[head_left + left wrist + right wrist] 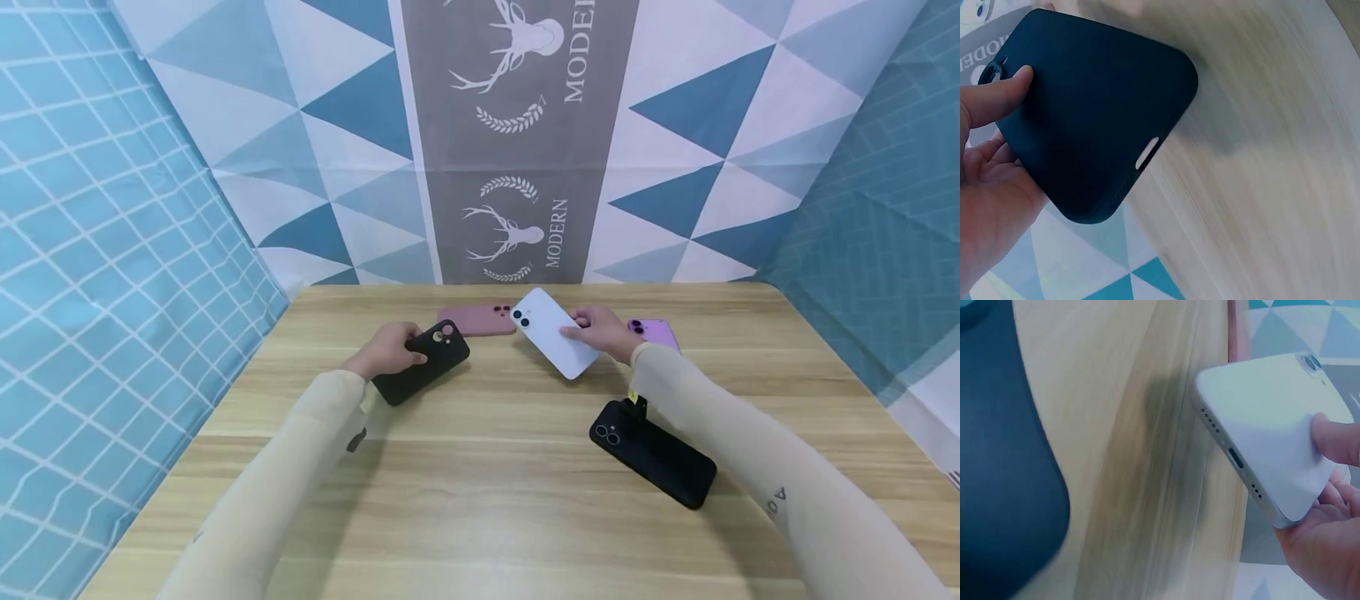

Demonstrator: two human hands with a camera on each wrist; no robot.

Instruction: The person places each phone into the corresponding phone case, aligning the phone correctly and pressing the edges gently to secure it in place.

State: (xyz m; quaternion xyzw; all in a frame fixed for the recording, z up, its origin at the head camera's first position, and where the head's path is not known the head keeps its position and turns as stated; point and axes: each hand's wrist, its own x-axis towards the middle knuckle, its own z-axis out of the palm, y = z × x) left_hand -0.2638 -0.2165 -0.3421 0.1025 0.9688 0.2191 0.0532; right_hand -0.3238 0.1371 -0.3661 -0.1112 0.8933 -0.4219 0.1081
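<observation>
My left hand (389, 349) grips a black phone case (431, 363), held tilted above the table, thumb on its back. The camera hole and the bottom port slot show in the left wrist view, where the case (1097, 119) looks dark teal. My right hand (604, 332) pinches a white phone (553, 332) by its edge, tilted, with its two lenses at the upper left. Seen from the right wrist, the phone (1260, 431) turns its bottom port and speaker holes to the camera, and the thumb lies on its back.
A pink phone or case (476, 321) lies at the table's back edge, between the hands. A purple phone (662, 332) is partly hidden by my right wrist. Nearer, a black phone (656, 457) lies beside my right forearm. Patterned cloth (375, 167) hangs behind the wooden table (480, 517).
</observation>
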